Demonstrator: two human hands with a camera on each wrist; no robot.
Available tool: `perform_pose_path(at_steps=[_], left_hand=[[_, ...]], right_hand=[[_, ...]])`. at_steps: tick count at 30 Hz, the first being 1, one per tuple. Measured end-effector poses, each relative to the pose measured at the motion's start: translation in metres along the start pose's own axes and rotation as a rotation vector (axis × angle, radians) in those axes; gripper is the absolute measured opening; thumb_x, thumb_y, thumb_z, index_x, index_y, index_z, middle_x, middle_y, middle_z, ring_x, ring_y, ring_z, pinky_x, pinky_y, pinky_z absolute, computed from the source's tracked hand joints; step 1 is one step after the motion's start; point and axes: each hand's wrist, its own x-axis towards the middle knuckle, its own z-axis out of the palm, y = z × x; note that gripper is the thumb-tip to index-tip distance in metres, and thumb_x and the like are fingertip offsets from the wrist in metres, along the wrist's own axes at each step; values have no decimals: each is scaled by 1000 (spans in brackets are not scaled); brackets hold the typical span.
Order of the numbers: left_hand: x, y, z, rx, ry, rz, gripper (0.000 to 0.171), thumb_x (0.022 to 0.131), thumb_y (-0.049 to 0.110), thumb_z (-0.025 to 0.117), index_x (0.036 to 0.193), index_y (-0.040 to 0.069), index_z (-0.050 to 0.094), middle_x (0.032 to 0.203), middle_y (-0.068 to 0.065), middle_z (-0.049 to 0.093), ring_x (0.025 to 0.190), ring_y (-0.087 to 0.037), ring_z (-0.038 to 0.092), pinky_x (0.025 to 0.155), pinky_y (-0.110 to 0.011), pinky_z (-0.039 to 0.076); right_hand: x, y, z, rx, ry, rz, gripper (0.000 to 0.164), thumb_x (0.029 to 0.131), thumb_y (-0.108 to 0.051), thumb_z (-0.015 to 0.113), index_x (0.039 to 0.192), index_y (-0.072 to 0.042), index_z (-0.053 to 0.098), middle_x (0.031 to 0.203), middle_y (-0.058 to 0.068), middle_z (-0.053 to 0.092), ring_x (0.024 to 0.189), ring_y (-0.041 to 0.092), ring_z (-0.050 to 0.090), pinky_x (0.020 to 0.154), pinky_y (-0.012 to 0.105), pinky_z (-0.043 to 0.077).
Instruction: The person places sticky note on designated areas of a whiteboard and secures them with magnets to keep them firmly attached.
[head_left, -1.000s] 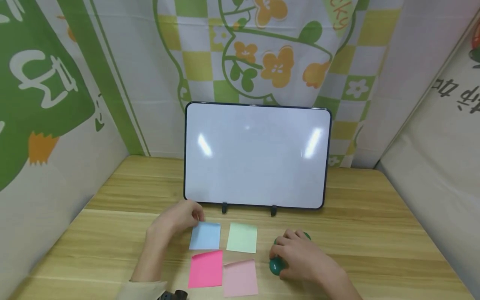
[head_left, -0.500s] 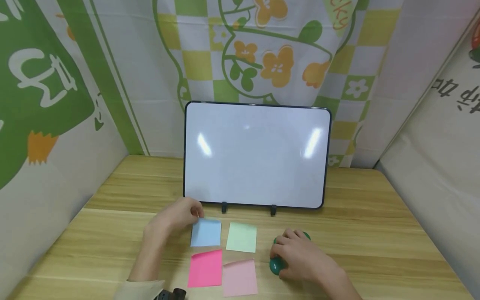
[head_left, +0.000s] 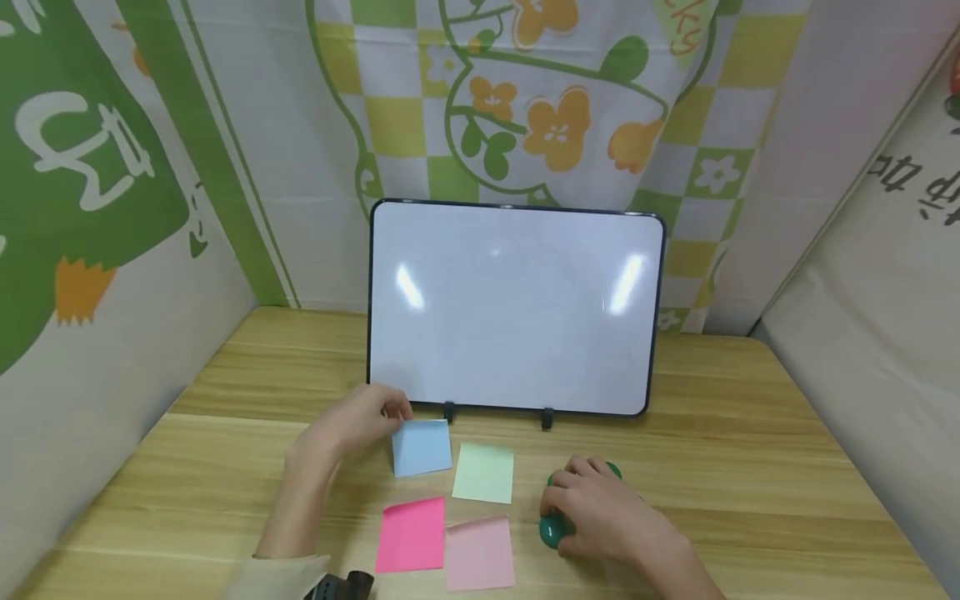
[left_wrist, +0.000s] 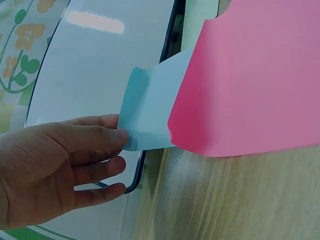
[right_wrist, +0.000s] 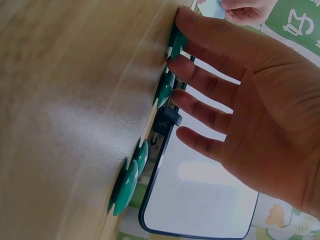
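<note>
My left hand (head_left: 360,421) pinches the top left corner of a light blue sticky note (head_left: 422,450), which is raised near the lower edge of the whiteboard (head_left: 517,308). In the left wrist view, thumb and fingertips grip the edge of this note. My right hand (head_left: 600,508) rests low on the table at the right, thumb and index finger around a round green magnet (head_left: 553,530). The right wrist view shows that magnet between the two fingertips, with more green magnets (right_wrist: 127,185) standing beyond the other fingers.
A pale green note (head_left: 483,473), a bright pink note (head_left: 411,535) and a light pink note (head_left: 481,554) lie on the wooden table (head_left: 750,467). Small black stand feet (head_left: 547,418) hold the whiteboard. Printed cloth (head_left: 405,125) hangs behind and at the sides.
The blue note has moved up and slightly right toward the whiteboard, tilting a little, with my left hand pinching it. My right hand has stayed in place.
</note>
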Motion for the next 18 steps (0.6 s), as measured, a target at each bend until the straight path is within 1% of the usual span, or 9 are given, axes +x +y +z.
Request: perform_pose_path(at_steps=[6,12,16,18], left_hand=[[3,2,-4,-10,10,40,18,91,1,59,98,10,73,91,-1,67,86,-16,58,75,-32,51],[11,7,-15,33,53,89,16,92,1,60,97,10,73,90,-3,68,84,-16,59,73,-32,51],[15,12,-21,52,66,97,15,93,2,60,97,9,73,90,-4,67,84,-17,60,72,-32,51],[16,15,-23,61,65,89,15,94,3,61,98,10,73,92,-3,68,85,-18,60,73,-32,51]], right_hand=[[1,0,0,12,-10,12,29,77,-33,85,101,-29,70,106,-12,63,110,21,51,102,51,43],[1,0,0,15,-12,10,29,77,-32,85,101,-29,70,106,-11,64,110,21,51,102,51,42],[2,0,1,10,-7,7,29,77,-32,85,101,-28,70,106,-10,64,109,20,51,102,50,43],[2,0,0,11,-7,9,29,77,-33,85,101,-29,70,107,-11,64,109,20,51,102,50,42]])
